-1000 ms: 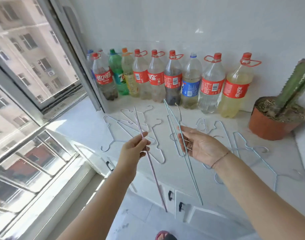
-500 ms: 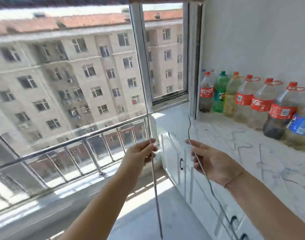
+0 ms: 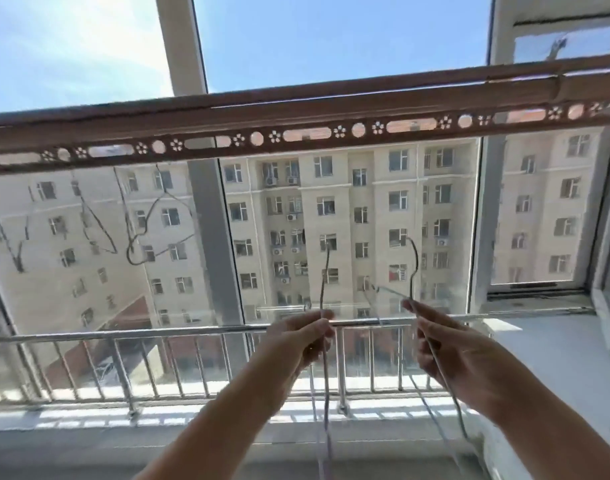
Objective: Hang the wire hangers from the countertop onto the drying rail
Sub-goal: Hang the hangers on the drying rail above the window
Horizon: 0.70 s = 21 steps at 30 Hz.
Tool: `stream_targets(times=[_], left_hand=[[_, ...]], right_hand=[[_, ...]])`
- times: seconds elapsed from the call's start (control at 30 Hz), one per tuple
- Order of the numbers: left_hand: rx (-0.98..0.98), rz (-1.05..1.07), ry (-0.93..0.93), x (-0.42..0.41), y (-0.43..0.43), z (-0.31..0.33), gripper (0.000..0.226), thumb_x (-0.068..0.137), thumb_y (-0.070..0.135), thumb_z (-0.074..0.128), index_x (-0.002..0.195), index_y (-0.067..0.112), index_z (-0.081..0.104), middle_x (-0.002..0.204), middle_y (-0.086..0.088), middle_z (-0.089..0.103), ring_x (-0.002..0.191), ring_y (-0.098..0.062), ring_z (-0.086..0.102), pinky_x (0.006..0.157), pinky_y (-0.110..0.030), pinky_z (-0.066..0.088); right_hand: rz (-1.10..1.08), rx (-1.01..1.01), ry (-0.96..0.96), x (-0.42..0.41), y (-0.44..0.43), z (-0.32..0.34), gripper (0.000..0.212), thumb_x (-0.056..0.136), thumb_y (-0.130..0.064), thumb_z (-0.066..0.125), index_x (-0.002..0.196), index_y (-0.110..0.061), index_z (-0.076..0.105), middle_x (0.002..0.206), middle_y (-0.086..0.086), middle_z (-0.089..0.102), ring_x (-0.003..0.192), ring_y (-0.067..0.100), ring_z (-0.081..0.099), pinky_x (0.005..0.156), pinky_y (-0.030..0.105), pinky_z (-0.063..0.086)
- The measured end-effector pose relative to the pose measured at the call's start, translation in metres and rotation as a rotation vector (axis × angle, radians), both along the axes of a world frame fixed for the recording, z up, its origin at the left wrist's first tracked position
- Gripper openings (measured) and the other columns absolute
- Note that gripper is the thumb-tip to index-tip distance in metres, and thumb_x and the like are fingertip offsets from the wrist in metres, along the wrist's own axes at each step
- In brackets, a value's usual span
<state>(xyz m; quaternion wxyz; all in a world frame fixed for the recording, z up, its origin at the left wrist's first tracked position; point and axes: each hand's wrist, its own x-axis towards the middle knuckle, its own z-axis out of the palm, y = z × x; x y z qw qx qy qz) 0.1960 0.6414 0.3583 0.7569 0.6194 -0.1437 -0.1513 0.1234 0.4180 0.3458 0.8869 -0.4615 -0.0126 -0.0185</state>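
My left hand [image 3: 298, 337] pinches a thin wire hanger [image 3: 325, 271] that stands nearly edge-on, its hook pointing up. My right hand [image 3: 445, 344] grips a second wire hanger [image 3: 414, 261] just below its curved hook. Both hooks sit well below the brown drying rail [image 3: 296, 112], which crosses the view overhead and has a strip of punched holes along its lower edge. Several wire hangers [image 3: 141, 233] hang from the rail at the left. The countertop [image 3: 566, 358] shows only as a white ledge at the right.
A steel guard railing [image 3: 158, 341] runs across the window at hand height. Window frame posts [image 3: 210, 237] stand behind the rail. An open window sash [image 3: 539, 285] is at the right. Apartment blocks fill the view outside.
My view has swung up from the countertop and bottles to the window and rail. Both hands have risen with their hangers, hooks now pointing up toward the rail.
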Motion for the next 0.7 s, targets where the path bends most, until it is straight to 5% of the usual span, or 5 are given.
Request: stream_targets(times=[0.1,0.2,0.7], left_hand=[[0.019,0.044,-0.048,0.017,0.049,0.022,0.02,0.091,0.004,0.054,0.103,0.004,0.07,0.076,-0.005,0.066,0.07,-0.012,0.057,0.056,-0.016,0.048],[-0.016,0.068,-0.057,0.04,0.084,0.045,0.022,0.091,0.003,0.052,0.106,0.001,0.068,0.079,-0.007,0.063,0.069,-0.013,0.055,0.053,-0.018,0.047],[-0.167,0.148,-0.122,0.154,0.11,0.137,0.022,0.094,0.003,0.048,0.11,-0.006,0.062,0.075,-0.007,0.059,0.064,-0.011,0.05,0.053,-0.018,0.043]], right_hand=[[0.038,-0.042,-0.04,0.029,0.047,0.026,0.066,0.05,-0.009,0.087,0.111,-0.004,0.065,0.068,0.003,0.05,0.057,0.011,0.048,0.045,0.018,0.044],[0.022,-0.078,-0.067,0.056,0.084,0.05,0.035,0.075,-0.002,0.058,0.109,-0.005,0.065,0.069,0.003,0.051,0.06,0.012,0.046,0.045,0.018,0.044],[0.005,-0.192,-0.128,0.198,0.142,0.143,0.022,0.087,0.001,0.051,0.104,-0.005,0.064,0.069,0.003,0.051,0.06,0.011,0.042,0.043,0.017,0.042]])
